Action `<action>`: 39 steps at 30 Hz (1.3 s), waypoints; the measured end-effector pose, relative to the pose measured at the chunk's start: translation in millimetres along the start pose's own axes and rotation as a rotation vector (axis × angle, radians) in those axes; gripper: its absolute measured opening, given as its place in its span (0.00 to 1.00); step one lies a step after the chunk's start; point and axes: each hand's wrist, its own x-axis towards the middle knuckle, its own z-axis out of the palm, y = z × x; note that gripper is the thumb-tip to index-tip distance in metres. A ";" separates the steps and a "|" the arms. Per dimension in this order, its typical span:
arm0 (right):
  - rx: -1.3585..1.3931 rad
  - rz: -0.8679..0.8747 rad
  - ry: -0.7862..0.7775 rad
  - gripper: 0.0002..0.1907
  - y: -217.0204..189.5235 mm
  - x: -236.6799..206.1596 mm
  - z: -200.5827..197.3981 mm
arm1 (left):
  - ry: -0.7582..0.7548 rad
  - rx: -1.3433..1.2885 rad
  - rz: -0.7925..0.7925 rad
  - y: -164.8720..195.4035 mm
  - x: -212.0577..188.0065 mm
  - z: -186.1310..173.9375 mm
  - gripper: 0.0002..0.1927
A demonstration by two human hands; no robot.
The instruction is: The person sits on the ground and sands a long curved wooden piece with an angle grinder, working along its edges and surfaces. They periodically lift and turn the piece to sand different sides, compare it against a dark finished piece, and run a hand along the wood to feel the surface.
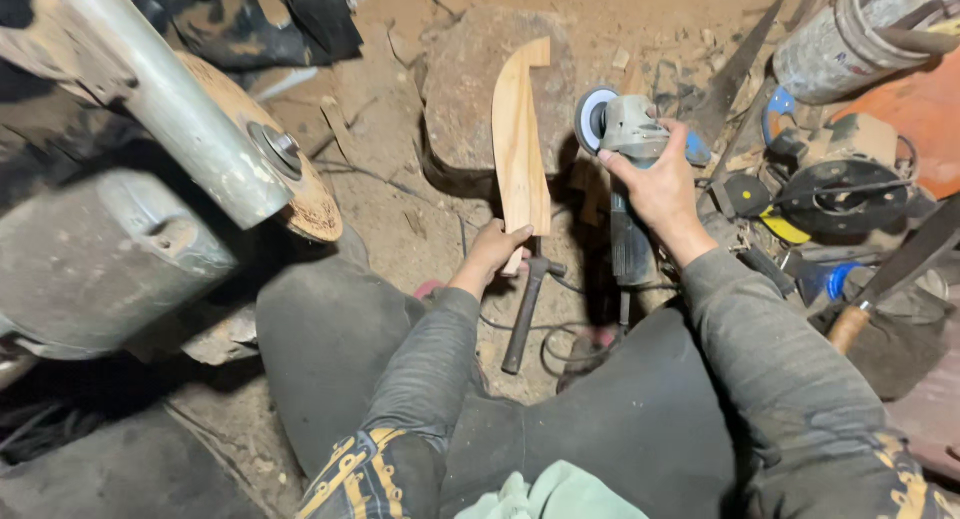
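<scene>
The left hand [492, 249] is closed around the narrow lower end of a wooden blank [520, 139], which is held upright over a flat stone [465, 89] set in the dirt. The right hand [655, 184] is wrapped around the body of an angle grinder [625, 129], whose disc is turned toward the right edge of the wood without visibly touching it.

The blank is already cut to a curved, blade-like outline with a hooked top, so the rough shaping can be judged as done. Its faces are seen as pale and flat, and its edges as square; smoothing and rounding appear to be left, though no fresh dust or contact is shown.

A hammer [527, 309] is laid on the ground between the knees, just below the blank. The floor [400, 199] is bare earth strewn with chips and scraps. A large bench machine with a worn abrasive wheel [290, 179] is seen at the left. At the right, a dented bucket [850, 39], a second grinder [845, 184] and a wooden-handled tool [880, 289] are crowded together. The space is dim and cluttered.
</scene>
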 end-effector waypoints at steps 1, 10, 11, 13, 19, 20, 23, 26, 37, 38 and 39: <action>-0.056 0.031 -0.019 0.45 0.2 0.2 1.6 | 0.045 0.071 -0.031 -4.8 -1.5 0.0 0.19; -0.274 -0.006 -0.191 0.49 5.3 12.6 32.7 | 0.367 0.789 0.194 -8.7 27.7 5.4 0.22; -0.306 -0.057 -0.193 0.49 4.8 13.8 36.3 | 0.340 0.822 0.152 -8.3 30.9 6.9 0.24; -0.369 -0.154 -0.197 0.49 3.5 13.7 43.8 | 0.310 0.866 0.087 -8.1 33.1 10.0 0.26; -0.448 -0.032 -0.431 0.49 1.6 6.6 66.4 | 0.288 0.873 0.006 -6.9 41.4 15.8 0.24; -0.434 -0.033 -0.415 0.49 2.1 8.3 68.0 | 0.297 0.873 0.006 -7.2 42.5 15.8 0.24; -0.395 -0.006 -0.355 0.48 3.0 17.9 69.7 | 0.289 0.880 0.003 -7.3 44.8 15.4 0.24; -0.366 0.008 -0.301 0.46 1.7 22.5 71.9 | 0.280 0.869 -0.013 -5.2 43.9 15.8 0.23; -0.370 -0.116 -0.235 0.47 -9.7 14.2 72.2 | 0.259 0.855 -0.004 13.0 33.4 15.6 0.24; -0.382 -0.097 -0.287 0.48 -10.4 12.0 73.3 | 0.251 0.846 0.001 13.3 34.2 14.9 0.23; -0.391 -0.077 -0.339 0.49 -11.1 8.0 76.1 | 0.243 0.838 0.006 13.6 35.5 14.0 0.23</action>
